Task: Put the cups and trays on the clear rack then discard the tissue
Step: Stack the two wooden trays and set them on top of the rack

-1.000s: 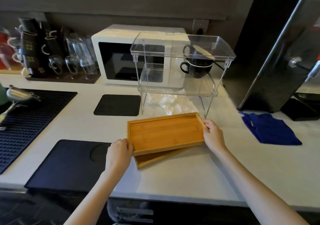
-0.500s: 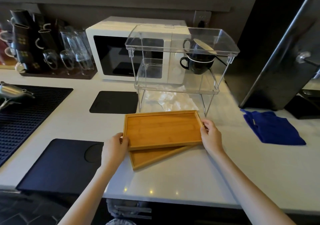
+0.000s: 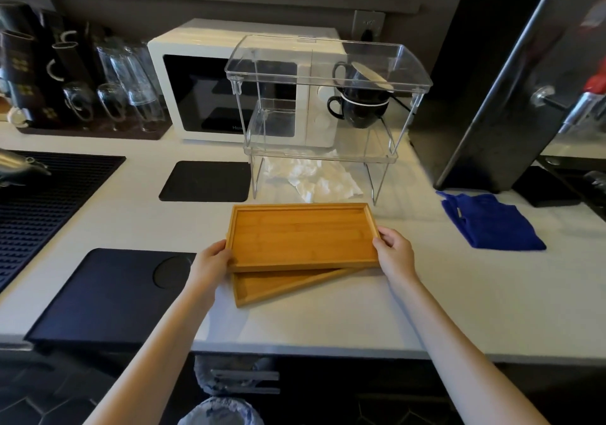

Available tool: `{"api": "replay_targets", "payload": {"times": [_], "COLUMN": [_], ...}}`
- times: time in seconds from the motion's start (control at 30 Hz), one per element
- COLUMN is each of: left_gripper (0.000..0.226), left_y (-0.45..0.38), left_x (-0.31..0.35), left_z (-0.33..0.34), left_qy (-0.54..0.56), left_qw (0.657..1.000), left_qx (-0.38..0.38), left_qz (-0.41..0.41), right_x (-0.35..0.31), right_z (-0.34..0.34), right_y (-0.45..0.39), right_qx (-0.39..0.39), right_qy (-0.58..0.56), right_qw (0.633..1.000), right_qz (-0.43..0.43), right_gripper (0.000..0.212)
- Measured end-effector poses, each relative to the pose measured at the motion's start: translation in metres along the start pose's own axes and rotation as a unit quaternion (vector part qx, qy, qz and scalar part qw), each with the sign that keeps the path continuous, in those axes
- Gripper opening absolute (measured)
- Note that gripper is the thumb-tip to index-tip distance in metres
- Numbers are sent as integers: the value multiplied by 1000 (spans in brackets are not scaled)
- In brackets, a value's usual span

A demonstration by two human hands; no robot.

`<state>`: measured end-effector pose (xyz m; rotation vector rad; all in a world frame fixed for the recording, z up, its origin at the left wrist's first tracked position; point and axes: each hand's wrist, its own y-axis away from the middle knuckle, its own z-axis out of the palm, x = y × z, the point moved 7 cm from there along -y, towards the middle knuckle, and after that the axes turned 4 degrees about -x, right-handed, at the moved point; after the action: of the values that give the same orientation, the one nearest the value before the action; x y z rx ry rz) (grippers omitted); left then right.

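Fingers (image 3: 220, 250) of the left hand (image 3: 210, 269) curled round the left end of the upper tray (image 3: 303, 236); fingers of the right hand (image 3: 395, 255) wrapped over its right end, thumb on the rim. Gripped at both short ends, likely to keep it level for the lift. Held skewed over the lower tray (image 3: 278, 285), which lies flat on the white table (image 3: 459, 293) with its near left corner poking out. Just behind, the clear rack (image 3: 324, 64): two black cups (image 3: 359, 103) stacked on its lower shelf at the right, top shelf bare, probably where the trays belong. Crumpled tissue (image 3: 311, 178) on the table beneath the rack, between its legs, not yet discarded. Blue cloth (image 3: 488, 221) lying well apart to the right; white microwave (image 3: 196, 96) behind the rack.

Compared with half a second ago: same grip at both ends, upper tray squared up a touch and closer to the rack, lower tray unmoved, view tipped slightly further down.
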<state>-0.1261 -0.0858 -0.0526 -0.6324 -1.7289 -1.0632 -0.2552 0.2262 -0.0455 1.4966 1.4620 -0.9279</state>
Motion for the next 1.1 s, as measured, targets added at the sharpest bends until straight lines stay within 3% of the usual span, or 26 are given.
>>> {"api": "replay_targets", "payload": {"times": [0.27, 0.57, 0.8, 1.1], "left_gripper": [34, 34, 35, 34], "left_y": [32, 76, 86, 32], "left_x": [29, 123, 211, 309], "left_z": [-8, -16, -18, -4], "left_qy": [11, 79, 69, 37], "left_qw": [998, 973, 944, 931], "left_qx": [-29, -1, 38, 62], "left_qz": [60, 217, 322, 358], "right_x": [-28, -116, -180, -254], "right_z": [-35, -95, -118, -133], "right_y": [45, 57, 26, -50], "right_qx": [60, 139, 133, 103], "right_qy": [-53, -73, -111, -160], "right_qw": [996, 979, 968, 967], "right_qz": [-42, -129, -182, -171], "right_gripper": [29, 30, 24, 31]}}
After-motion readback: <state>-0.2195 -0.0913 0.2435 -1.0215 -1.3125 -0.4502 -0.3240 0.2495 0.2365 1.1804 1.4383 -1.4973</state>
